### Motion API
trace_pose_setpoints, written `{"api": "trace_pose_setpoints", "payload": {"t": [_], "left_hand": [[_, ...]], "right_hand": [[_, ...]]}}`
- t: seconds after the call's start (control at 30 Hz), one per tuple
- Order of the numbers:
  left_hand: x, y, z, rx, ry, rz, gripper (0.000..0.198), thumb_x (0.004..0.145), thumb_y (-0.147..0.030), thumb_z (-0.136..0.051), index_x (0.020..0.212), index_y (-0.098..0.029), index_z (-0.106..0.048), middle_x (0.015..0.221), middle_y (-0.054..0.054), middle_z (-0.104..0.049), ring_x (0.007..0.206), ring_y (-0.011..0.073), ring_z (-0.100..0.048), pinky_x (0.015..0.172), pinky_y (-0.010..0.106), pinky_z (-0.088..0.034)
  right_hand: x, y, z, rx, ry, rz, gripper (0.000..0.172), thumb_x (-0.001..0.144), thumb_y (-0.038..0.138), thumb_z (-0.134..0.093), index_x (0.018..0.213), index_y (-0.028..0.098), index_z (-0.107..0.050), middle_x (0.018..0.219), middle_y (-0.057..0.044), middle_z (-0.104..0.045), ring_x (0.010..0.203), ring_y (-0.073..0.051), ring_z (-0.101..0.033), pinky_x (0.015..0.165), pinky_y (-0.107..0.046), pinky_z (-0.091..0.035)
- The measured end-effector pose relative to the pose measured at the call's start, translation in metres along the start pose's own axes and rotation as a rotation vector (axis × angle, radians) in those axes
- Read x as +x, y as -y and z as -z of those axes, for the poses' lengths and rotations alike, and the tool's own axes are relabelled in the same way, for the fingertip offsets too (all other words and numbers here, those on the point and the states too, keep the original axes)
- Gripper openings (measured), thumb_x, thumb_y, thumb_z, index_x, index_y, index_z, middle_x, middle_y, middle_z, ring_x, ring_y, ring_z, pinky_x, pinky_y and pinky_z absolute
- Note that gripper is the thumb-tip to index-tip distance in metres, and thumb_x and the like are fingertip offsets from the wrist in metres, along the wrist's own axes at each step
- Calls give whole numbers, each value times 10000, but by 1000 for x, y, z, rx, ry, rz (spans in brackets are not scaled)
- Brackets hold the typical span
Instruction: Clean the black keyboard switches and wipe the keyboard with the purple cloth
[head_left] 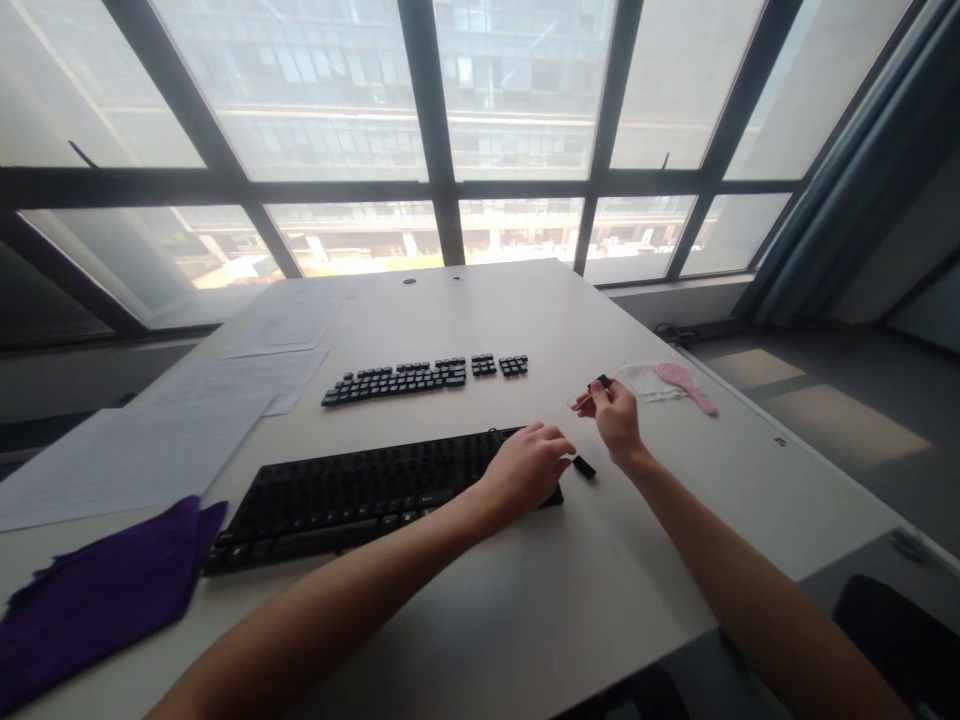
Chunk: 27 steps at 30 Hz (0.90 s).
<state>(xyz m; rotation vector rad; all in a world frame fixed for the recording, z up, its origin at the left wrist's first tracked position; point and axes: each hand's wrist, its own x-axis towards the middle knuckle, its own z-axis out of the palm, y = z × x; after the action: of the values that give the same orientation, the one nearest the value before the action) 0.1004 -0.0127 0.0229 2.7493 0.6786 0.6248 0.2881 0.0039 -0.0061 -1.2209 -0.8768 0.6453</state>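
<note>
My left hand [529,465] is over the right end of a black keyboard [360,490]. Its thumb and index finger come together at one end of a long black keycap [584,468], which sticks out to the right. Much of the keyboard's key area looks bare of caps, though a few light-marked keys show along its near side. Raised to the right is my right hand [616,415], closed on what looks like a keycap puller [601,382] with a small black body. A thin wire extends leftward from those fingers.
Rows of loose black keycaps [405,380] are laid out behind the keyboard. At the right are a pink hairbrush [681,382] and a crumpled clear bag [641,383]. Paper sheets [150,450] and a purple cloth [112,595] lie left. Windows border the far side of the white table [480,610].
</note>
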Motion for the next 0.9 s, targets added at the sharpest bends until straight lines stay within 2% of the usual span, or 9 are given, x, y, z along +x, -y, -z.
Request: {"api": "trace_pose_setpoints", "payload": {"t": [0.13,0.27,0.37,0.47,0.57,0.63,0.73,0.83,0.9], "left_hand": [[20,-1,-17,-4,128,-49,241,841,-105,-643,1047,-191,-735,1021,84,-703,968,238,-615,872,337,-489],[40,5,-25,-146,256,-48,257,770,-43,-672,973,-170,-764,1010,89,-713,916,220,-643,834,307,-491],[50,11,-20,-402,260,115,204,772,-121,-709,966,-148,-767,926,88,-738,834,204,-665,786,299,-499],[52,17,-10,-834,184,347,320,816,-248,-715,1110,-122,-723,876,96,-752,796,184,-676,781,302,-518],[47,23,2,-1204,124,474,390,819,-337,-738,1122,-94,-711,985,139,-745,859,171,-680,867,319,-527],[44,25,8,-1319,109,540,366,791,-342,-774,1055,-91,-733,1051,150,-731,889,164,-680,913,318,-522],[41,26,14,-1349,87,604,299,785,-285,-782,1008,-90,-742,1056,142,-725,880,156,-686,923,313,-531],[42,29,16,-1293,51,607,335,825,-214,-722,1142,-108,-693,1015,120,-729,848,155,-703,896,321,-552],[45,33,16,-1152,29,583,369,833,-172,-684,1197,-122,-663,990,108,-731,805,155,-710,827,304,-571]], "right_hand": [[8,-2,7,-6,-52,15,362,900,489,-592,746,162,-573,618,-37,-672,518,-153,-661,478,-245,-550],[11,-4,9,-14,-48,30,359,904,477,-586,732,163,-574,601,-34,-669,496,-147,-648,459,-238,-536],[12,-2,11,-16,-47,42,352,912,464,-576,728,164,-576,603,-36,-674,489,-141,-638,460,-234,-531],[14,2,12,-23,-58,48,347,920,441,-564,713,163,-577,598,-37,-671,477,-137,-630,464,-236,-530],[15,5,13,-28,-58,46,340,918,432,-566,710,164,-580,572,-32,-663,471,-139,-627,465,-235,-526],[15,5,13,-29,-49,42,334,917,427,-566,711,164,-582,559,-30,-659,478,-141,-633,467,-229,-522],[13,5,12,-28,-32,37,333,915,429,-562,712,166,-582,564,-30,-662,484,-140,-637,470,-225,-520],[12,4,11,-33,-23,34,348,906,459,-569,717,167,-585,575,-34,-668,494,-143,-643,472,-227,-523],[12,4,11,-43,-19,31,362,900,479,-575,720,165,-588,581,-40,-673,499,-146,-646,471,-227,-523]]}}
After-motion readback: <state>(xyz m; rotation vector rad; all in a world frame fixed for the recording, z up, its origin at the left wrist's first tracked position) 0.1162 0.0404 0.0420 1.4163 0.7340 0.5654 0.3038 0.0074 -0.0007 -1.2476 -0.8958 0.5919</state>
